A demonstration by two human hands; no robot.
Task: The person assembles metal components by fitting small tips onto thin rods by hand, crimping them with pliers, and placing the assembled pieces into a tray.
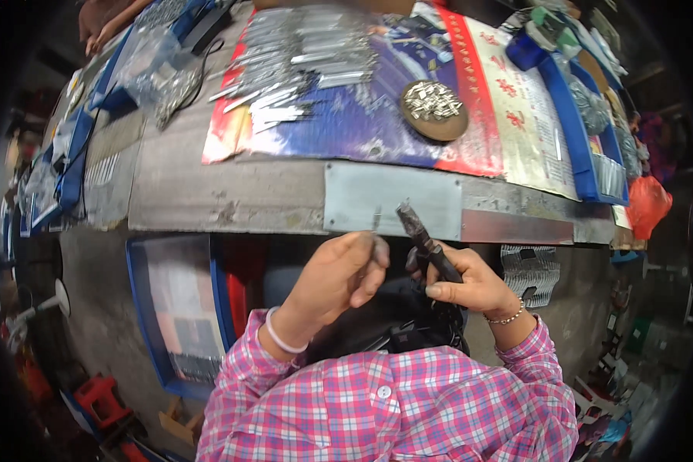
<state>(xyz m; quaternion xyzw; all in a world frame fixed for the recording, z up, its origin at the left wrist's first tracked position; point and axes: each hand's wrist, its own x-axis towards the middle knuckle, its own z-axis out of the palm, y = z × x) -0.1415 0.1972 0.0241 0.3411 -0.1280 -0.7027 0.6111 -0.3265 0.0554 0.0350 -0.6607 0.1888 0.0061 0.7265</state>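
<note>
My right hand [470, 279] is wrapped around the dark handles of a pair of pliers [413, 225], whose worn jaws point up and away over the table's front edge. Just to its left, my left hand [335, 277] is closed in a pinch. A thin metal piece [377, 219] stands up from its fingertips; its lower part is hidden. Beyond both hands, a pale metal plate [393, 191] is fixed to the table edge. A round brown dish [433, 131] holds many small shiny metal parts [431, 100]. Farther left lie piles of slender silver metal pieces [316, 54].
A printed poster sheet [346, 138] covers the table's middle. Blue bins [585, 146] with bagged parts line the right; a plastic bag of parts [158, 73] lies left. Below the edge sits a blue-rimmed tray [142, 308]. A person's hand [104, 38] shows at the far left.
</note>
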